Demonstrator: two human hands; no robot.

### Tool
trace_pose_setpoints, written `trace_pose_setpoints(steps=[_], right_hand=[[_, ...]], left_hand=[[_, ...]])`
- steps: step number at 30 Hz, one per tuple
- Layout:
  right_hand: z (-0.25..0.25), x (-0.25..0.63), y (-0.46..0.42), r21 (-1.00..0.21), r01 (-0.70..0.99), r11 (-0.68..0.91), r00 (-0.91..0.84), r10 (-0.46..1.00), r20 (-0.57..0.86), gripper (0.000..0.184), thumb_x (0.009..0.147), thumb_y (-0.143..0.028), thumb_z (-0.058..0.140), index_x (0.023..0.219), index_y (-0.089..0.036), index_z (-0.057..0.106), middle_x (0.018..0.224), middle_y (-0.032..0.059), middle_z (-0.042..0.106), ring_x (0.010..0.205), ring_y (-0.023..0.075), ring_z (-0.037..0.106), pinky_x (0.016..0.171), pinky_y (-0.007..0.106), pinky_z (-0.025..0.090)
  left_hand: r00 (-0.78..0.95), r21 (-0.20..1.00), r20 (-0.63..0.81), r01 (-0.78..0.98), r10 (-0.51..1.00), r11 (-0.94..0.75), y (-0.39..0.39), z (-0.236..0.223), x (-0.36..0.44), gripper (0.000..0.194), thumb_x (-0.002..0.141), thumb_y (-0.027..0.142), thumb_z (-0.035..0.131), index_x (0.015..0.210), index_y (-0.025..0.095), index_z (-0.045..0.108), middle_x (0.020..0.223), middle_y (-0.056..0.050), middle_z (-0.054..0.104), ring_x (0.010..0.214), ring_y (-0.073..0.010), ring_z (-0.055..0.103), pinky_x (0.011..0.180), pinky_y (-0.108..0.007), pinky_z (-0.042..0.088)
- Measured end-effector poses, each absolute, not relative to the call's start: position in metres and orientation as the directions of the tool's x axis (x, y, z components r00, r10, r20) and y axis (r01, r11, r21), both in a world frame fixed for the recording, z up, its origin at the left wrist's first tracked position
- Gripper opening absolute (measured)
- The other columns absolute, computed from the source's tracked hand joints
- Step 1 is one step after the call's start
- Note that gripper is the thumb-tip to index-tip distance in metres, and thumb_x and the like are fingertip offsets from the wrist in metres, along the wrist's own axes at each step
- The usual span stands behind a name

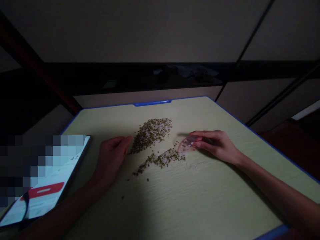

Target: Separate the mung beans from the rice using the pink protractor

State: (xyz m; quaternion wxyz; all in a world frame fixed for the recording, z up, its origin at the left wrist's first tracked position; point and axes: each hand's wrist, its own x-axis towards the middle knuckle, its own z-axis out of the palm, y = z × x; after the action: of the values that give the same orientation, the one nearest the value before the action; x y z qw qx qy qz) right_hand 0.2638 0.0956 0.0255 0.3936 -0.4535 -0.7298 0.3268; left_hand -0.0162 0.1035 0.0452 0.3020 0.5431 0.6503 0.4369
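A spread of small green beans mixed with pale grains (151, 133) lies in the middle of a light wooden table (190, 193). A second, thinner band of beans (162, 159) runs below it. My right hand (215, 145) holds a small clear pink plastic piece (184, 145) tilted on edge against the right end of that band. My left hand (112, 156) rests on its side on the table, fingers together, its fingertips touching the left edge of the larger pile.
A lit tablet (47, 186) lies at the table's left edge, partly pixelated, with a dark cord across it. A few stray beans (130, 186) dot the near table. The table has a blue rim (152, 103). Dark walls and beams surround it.
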Motion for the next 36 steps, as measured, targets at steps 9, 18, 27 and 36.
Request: trace_pose_setpoints(steps=[9, 18, 27, 36], right_hand=[[0.023, 0.269, 0.097, -0.900, 0.309, 0.306, -0.194, 0.947, 0.255, 0.030, 0.071, -0.020, 0.066, 0.101, -0.014, 0.068, 0.084, 0.0072, 0.072, 0.066, 0.0149, 0.064, 0.056, 0.027, 0.051], [0.025, 0.279, 0.094, -0.947, 0.236, 0.218, -0.251, 0.955, 0.157, 0.024, 0.072, -0.019, 0.065, 0.095, -0.019, 0.070, 0.078, 0.0037, 0.072, 0.059, 0.0116, 0.062, 0.056, 0.025, 0.051], [0.025, 0.280, 0.095, -0.964, 0.205, 0.167, -0.223, 0.967, 0.120, 0.024, 0.070, -0.017, 0.067, 0.093, -0.017, 0.070, 0.071, 0.0026, 0.069, 0.057, 0.0107, 0.061, 0.054, 0.024, 0.050], [0.029, 0.284, 0.092, -0.968, 0.192, 0.159, -0.342, 0.936, 0.086, 0.025, 0.071, -0.009, 0.063, 0.093, -0.017, 0.070, 0.064, -0.0005, 0.065, 0.057, 0.0099, 0.061, 0.054, 0.022, 0.050]], left_hand=[[-0.236, 0.889, 0.071, 0.456, 0.969, 0.046, 0.105, 0.045, -0.016, 0.037, 0.071, 0.033, 0.050, 0.040, 0.020, 0.036, 0.031, 0.008, 0.030, 0.034, -0.0071, 0.027, 0.041, -0.024, 0.022], [-0.265, 0.887, 0.060, 0.457, 0.962, 0.071, 0.105, 0.048, -0.013, 0.037, 0.068, 0.034, 0.050, 0.037, 0.020, 0.036, 0.030, 0.008, 0.030, 0.033, -0.0071, 0.027, 0.039, -0.024, 0.022], [-0.256, 0.888, 0.053, 0.454, 0.965, 0.071, 0.105, 0.047, -0.015, 0.037, 0.069, 0.034, 0.051, 0.038, 0.019, 0.037, 0.031, 0.008, 0.031, 0.034, -0.0068, 0.028, 0.040, -0.023, 0.023], [-0.256, 0.874, 0.070, 0.482, 0.964, 0.065, 0.103, 0.049, -0.015, 0.037, 0.069, 0.033, 0.050, 0.038, 0.019, 0.036, 0.030, 0.008, 0.030, 0.033, -0.0064, 0.028, 0.039, -0.022, 0.023]])
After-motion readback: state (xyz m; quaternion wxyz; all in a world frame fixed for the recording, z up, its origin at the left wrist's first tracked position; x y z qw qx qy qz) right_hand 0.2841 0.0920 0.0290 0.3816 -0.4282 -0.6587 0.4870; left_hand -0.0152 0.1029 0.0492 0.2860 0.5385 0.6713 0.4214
